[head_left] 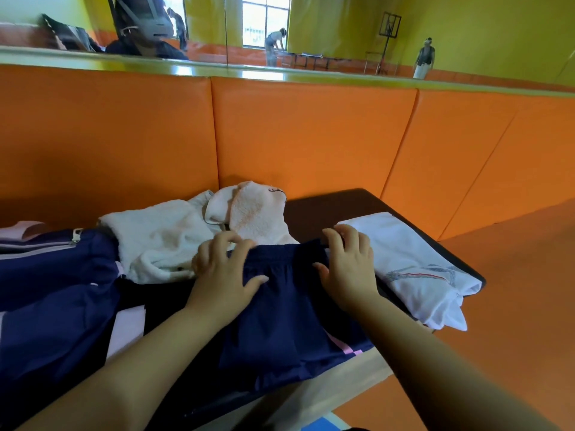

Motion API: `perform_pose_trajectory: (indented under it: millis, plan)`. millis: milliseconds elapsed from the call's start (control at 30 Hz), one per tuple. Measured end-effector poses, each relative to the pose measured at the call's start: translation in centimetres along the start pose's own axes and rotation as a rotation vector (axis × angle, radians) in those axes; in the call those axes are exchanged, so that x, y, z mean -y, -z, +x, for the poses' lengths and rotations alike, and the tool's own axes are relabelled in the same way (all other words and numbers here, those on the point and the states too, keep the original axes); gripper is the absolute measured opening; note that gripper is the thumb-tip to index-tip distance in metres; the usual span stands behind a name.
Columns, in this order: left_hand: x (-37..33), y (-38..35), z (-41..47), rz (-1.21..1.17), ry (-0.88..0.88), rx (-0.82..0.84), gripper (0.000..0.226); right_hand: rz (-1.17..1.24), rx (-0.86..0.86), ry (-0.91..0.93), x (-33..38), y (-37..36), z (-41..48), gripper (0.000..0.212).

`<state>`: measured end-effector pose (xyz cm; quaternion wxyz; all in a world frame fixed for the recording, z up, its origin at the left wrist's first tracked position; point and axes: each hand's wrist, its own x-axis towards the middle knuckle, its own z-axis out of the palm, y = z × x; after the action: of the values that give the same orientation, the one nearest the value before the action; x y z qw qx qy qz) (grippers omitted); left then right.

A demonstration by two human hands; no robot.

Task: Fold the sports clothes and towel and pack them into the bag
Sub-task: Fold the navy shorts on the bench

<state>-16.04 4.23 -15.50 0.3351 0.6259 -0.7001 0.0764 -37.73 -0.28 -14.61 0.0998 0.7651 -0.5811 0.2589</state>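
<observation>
Navy shorts [280, 312] with a pink side stripe lie on the dark bench in front of me. My left hand [224, 272] holds the left end of their waistband, fingers curled over the edge. My right hand [348, 262] grips the right end of the waistband the same way. A crumpled white and pale pink towel [193, 234] lies just behind my left hand. A folded white shirt [417, 269] rests at the bench's right end. The navy and pink sports bag [56, 284] sits at the left, its zipper pull visible.
The dark bench [329, 209] stands against an orange padded wall [311, 135]. Orange floor [513, 306] spreads to the right. Above the padding a mirror [342, 32] reflects yellow walls, a window and people far off.
</observation>
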Motion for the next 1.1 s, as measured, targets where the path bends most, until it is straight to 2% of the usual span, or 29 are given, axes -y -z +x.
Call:
perform_pose_trajectory:
  millis: [100, 167, 267, 367, 467, 733, 1100]
  plan:
    - [-0.1, 0.1, -0.5, -0.011, -0.213, 0.149, 0.039, -0.003, -0.047, 0.251, 0.4, -0.5, -0.8, 0.050]
    - [0.0, -0.2, -1.1, -0.002, -0.244, 0.271, 0.041, -0.018, 0.057, 0.336, 0.6, -0.9, -1.3, 0.037]
    - [0.7, -0.4, -2.1, -0.082, -0.163, 0.409, 0.045, 0.040, 0.286, 0.286, 0.1, -1.3, -1.8, 0.037]
    - [1.2, 0.0, -2.9, -0.078, -0.150, 0.499, 0.064, 0.033, 0.363, 0.273, 0.0, -0.5, -1.7, 0.042]
    - [1.2, 1.3, -3.4, -0.051, -0.124, 0.571, 0.053, -0.042, 0.473, 0.278, 0.5, 0.8, -1.4, 0.050]
    - [3.4, 9.8, -4.9, 0.057, -0.066, 0.521, 0.038, -0.051, 0.442, 0.315, 6.0, 5.4, -0.8, 0.043]
    - [12.1, 26.2, -14.3, 0.294, 0.198, 0.339, 0.022, -0.016, 0.494, 0.657, 23.3, 8.4, -1.7, 0.033]
